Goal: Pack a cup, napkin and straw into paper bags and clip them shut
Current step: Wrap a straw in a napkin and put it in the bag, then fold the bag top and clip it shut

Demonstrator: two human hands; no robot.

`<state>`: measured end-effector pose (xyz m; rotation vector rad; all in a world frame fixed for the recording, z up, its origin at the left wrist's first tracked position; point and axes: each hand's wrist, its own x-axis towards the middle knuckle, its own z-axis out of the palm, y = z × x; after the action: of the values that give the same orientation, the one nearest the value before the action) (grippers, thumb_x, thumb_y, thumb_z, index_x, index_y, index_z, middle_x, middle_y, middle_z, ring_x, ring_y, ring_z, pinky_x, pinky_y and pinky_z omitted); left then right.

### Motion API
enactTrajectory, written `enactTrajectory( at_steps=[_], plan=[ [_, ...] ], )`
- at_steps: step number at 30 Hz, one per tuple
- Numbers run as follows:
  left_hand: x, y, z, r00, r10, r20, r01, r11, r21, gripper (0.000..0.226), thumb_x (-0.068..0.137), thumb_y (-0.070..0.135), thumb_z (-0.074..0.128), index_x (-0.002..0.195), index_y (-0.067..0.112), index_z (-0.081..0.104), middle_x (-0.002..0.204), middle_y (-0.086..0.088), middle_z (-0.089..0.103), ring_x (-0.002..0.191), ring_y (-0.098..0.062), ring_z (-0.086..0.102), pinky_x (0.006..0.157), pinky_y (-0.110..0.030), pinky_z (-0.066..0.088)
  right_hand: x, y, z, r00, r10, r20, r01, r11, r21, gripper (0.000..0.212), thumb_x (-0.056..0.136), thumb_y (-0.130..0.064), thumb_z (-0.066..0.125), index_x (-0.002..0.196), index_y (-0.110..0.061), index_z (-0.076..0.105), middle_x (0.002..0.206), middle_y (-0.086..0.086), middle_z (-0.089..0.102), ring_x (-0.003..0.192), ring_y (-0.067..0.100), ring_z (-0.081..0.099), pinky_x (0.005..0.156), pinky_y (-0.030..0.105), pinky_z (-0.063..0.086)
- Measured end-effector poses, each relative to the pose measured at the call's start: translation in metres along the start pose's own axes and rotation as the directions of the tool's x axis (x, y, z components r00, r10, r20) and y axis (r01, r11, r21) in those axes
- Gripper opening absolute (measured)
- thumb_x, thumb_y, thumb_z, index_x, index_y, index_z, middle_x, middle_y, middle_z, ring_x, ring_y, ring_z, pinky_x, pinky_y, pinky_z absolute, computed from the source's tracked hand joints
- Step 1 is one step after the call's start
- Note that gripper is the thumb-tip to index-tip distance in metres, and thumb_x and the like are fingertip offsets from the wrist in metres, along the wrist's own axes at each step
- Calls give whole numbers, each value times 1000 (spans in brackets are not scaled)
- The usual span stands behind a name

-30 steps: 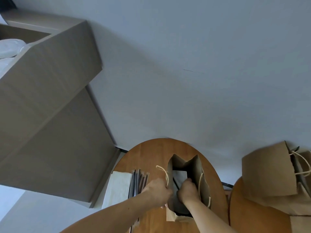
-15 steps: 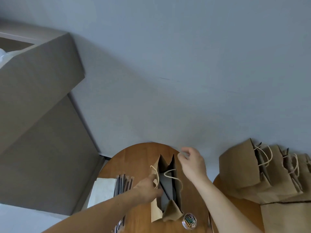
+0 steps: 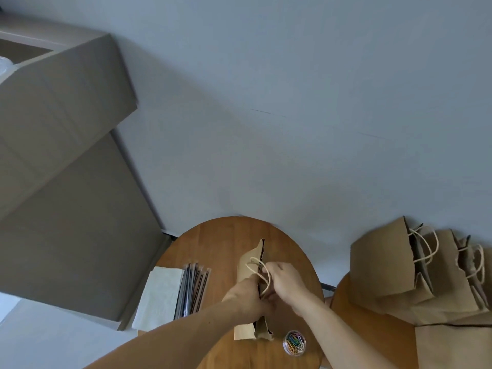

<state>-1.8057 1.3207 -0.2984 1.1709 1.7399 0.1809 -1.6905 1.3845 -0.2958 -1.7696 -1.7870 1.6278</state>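
A large grey-brown cardboard box (image 3: 66, 155) stands at the far left; a stack of white paper napkins (image 3: 159, 296) lies on the round wooden table (image 3: 221, 243), touching a bundle of dark wrapped straws (image 3: 193, 291); the brown paper bag with twine handles (image 3: 251, 259) stands mid-table, its mouth pressed flat; the left hand (image 3: 247, 296) pinches its top edge; the right hand (image 3: 286, 282) grips it from the other side, fingers curled; a clear round tub of coloured paper clips (image 3: 294, 343) sits just beside the bag; more brown paper bags (image 3: 386, 265) cluster far right.

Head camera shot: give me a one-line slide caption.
Left hand and right hand pinch a paper bag flat on a round table, napkins and straws to its left, paper clips nearby.
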Motion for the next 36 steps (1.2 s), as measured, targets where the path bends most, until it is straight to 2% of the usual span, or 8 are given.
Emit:
enactTrajectory(
  at_steps=[2, 7, 12, 17, 19, 22, 27, 36],
  plan=[
    [2, 5, 4, 995, -13, -99, 23, 994, 102, 23, 82, 30, 61, 103, 22, 58, 96, 3, 64, 90, -20, 65, 72, -30, 53, 2, 5, -1, 999, -48, -10, 46, 995, -90, 34, 93, -24, 42, 77, -2, 62, 70, 3, 60, 66, 20, 55, 69, 41, 52],
    [6, 4, 0, 979, 63, -195, -12, 967, 255, 16, 92, 17, 48, 95, 20, 63, 99, -5, 69, 96, -27, 66, 71, -30, 46, 0, 17, -15, 973, -231, -7, 213, 908, -362, 17, 94, -23, 57, 106, -33, 64, 105, -14, 64, 91, 7, 63, 78, 25, 53],
    [14, 2, -26, 969, 164, -183, -72, 901, 428, 17, 94, 19, 46, 80, 27, 53, 71, 7, 52, 75, -21, 58, 64, -30, 44, 11, 24, -36, 854, -520, -38, 378, 667, -642, 44, 88, -24, 67, 129, -28, 51, 132, -12, 42, 97, 14, 63, 82, 22, 54],
    [28, 6, -55, 960, 257, -109, -156, 817, 554, 20, 96, 20, 46, 86, 28, 61, 74, 8, 57, 76, -19, 61, 67, -34, 52, 25, 22, -47, 863, -504, 17, 338, 554, -761, 10, 93, -34, 60, 101, -28, 63, 95, -10, 62, 84, 17, 64, 66, 27, 50],
    [31, 4, -57, 960, 251, -127, -152, 841, 519, 15, 95, 26, 50, 90, 28, 65, 84, 7, 65, 82, -18, 64, 73, -35, 55, 27, 22, -46, 856, -517, -5, 316, 531, -786, 10, 94, -37, 58, 93, -27, 62, 87, -9, 64, 77, 16, 63, 61, 27, 47],
    [32, -4, -46, 929, 284, -238, -149, 874, 462, 16, 91, 29, 55, 104, 28, 65, 97, 7, 70, 89, -17, 65, 77, -34, 54, 29, 25, -38, 844, -537, 7, 338, 521, -784, 13, 95, -37, 57, 94, -25, 62, 88, -6, 65, 77, 18, 63, 62, 31, 49],
    [32, -23, -25, 844, 408, -347, -185, 830, 526, 14, 93, 35, 53, 99, 29, 65, 91, 5, 71, 84, -17, 65, 76, -25, 36, 32, 34, -36, 827, -560, 56, 384, 489, -783, 15, 95, -38, 55, 96, -25, 62, 90, -7, 66, 78, 16, 62, 65, 33, 52],
    [39, -33, -31, 866, 415, -277, -185, 783, 595, 16, 98, 28, 52, 89, 28, 65, 84, 3, 70, 81, -21, 64, 78, -28, 32, 29, 41, -45, 751, -660, -9, 484, 560, -672, 16, 94, -34, 60, 96, -21, 70, 89, -8, 69, 74, 11, 64, 62, 30, 54]
  ],
)
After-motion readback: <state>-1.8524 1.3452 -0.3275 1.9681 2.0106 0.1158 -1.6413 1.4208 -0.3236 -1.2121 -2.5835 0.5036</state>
